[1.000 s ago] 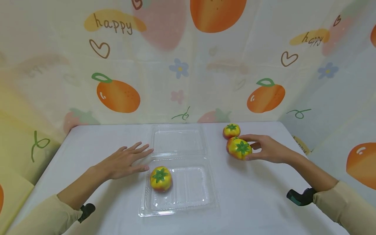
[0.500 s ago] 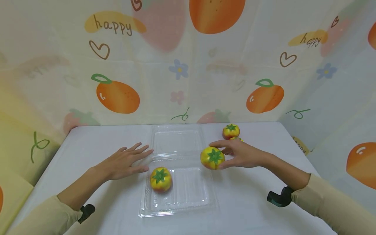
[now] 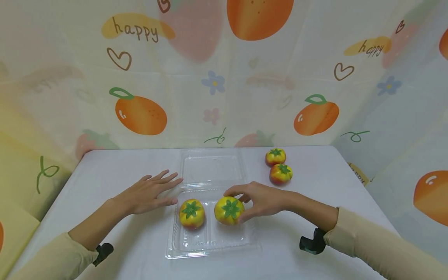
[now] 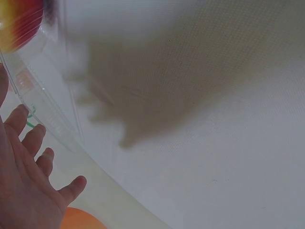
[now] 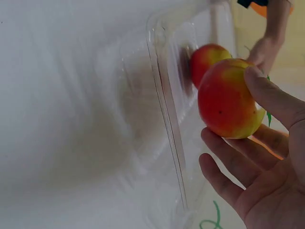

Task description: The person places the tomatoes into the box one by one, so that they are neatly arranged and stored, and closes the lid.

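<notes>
White table (image 3: 280, 258), bottom half | open clear plastic box (image 3: 210, 238), lower middle | left hand (image 3: 148, 194), fingers apart, middle left | right hand (image 3: 261, 199) pinching round yellow-red fruit (image 3: 226, 210) with green star top, over box | matching fruit (image 3: 191, 214) inside box, left side | two more fruits (image 3: 280, 174), middle right

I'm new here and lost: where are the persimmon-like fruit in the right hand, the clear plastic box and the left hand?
Held persimmon-like fruit (image 3: 229, 210): head view, its green leafy top.
Clear plastic box (image 3: 227, 237): head view, bare floor of its base.
Left hand (image 3: 148, 195): head view, back of the hand.
</notes>
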`<act>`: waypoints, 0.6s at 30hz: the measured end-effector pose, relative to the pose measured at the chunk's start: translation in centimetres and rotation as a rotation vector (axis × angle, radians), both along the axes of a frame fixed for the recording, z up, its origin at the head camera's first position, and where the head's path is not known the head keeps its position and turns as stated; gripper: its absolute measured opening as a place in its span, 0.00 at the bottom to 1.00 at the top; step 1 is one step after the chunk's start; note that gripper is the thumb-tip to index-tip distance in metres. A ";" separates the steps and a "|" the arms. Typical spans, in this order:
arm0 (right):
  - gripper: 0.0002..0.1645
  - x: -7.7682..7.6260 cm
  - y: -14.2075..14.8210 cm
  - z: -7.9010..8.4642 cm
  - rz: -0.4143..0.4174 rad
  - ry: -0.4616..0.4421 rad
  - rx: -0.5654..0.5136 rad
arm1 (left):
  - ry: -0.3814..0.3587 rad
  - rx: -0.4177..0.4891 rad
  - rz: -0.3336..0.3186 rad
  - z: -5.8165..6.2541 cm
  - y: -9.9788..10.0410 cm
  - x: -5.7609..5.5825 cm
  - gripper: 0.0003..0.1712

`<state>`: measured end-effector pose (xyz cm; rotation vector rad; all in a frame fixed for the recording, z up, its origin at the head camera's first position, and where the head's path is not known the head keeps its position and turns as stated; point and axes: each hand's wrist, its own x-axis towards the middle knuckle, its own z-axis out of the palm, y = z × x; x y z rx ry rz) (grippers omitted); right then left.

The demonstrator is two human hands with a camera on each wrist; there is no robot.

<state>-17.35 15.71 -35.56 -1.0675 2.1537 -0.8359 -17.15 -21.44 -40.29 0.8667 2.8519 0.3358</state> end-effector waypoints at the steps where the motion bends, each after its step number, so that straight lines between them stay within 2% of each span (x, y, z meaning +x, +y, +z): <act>1: 0.37 0.1 -0.3 -0.2 0.013 -0.008 -0.001 | -0.002 0.001 0.001 0.0 0.0 0.0 0.41; 10: 0.38 0.6 -2.8 -1.4 0.111 -0.045 0.017 | -0.008 0.013 0.001 0.3 0.2 0.2 0.41; 18: 0.37 0.9 -4.2 -2.2 0.167 -0.095 -0.001 | -0.002 0.003 0.001 0.0 0.1 0.1 0.41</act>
